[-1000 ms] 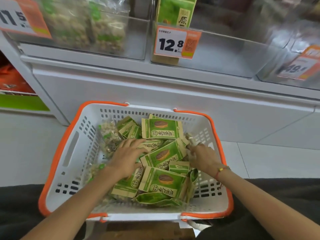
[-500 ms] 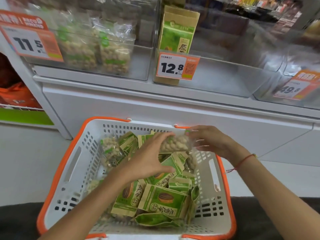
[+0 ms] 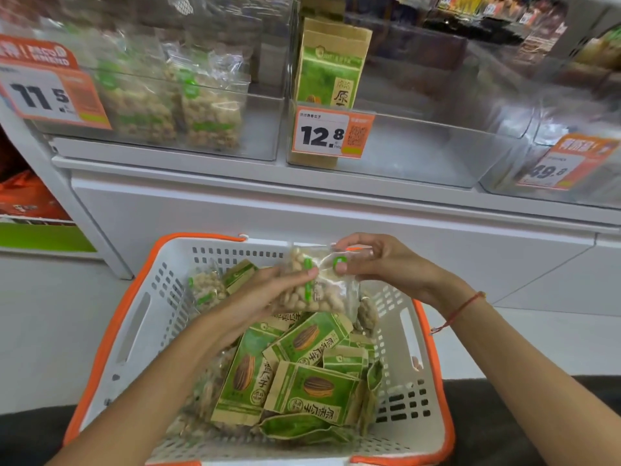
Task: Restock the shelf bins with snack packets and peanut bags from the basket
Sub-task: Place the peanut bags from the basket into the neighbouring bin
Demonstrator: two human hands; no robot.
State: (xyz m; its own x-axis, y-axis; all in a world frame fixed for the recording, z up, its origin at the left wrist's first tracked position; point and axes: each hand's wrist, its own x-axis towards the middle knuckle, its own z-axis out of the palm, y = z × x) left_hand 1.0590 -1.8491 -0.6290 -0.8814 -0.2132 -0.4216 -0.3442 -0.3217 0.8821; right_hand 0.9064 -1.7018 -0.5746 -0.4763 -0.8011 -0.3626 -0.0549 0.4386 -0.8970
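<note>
A white basket with an orange rim (image 3: 134, 317) sits in front of me, holding several green snack packets (image 3: 312, 391) and another clear peanut bag (image 3: 206, 287) at its left. Above the basket's far end both hands hold one clear peanut bag (image 3: 319, 294). My left hand (image 3: 268, 294) grips its left side and my right hand (image 3: 373, 260) pinches its top right corner. On the shelf, the left clear bin (image 3: 262, 129) holds upright peanut bags (image 3: 210, 105). The middle bin (image 3: 420, 153) holds one upright green snack packet (image 3: 331, 65).
Orange price tags hang on the bin fronts: 11.5 (image 3: 50, 92), 12.8 (image 3: 331, 132) and 49.8 (image 3: 561, 166). A third clear bin (image 3: 598, 183) stands at the right. Below the bins runs a white shelf front (image 3: 302, 210). Orange goods (image 3: 23, 196) lie at far left.
Both hands came up out of the basket with a peanut bag. The bag now sits higher, and my right hand has closed on its top corner.
</note>
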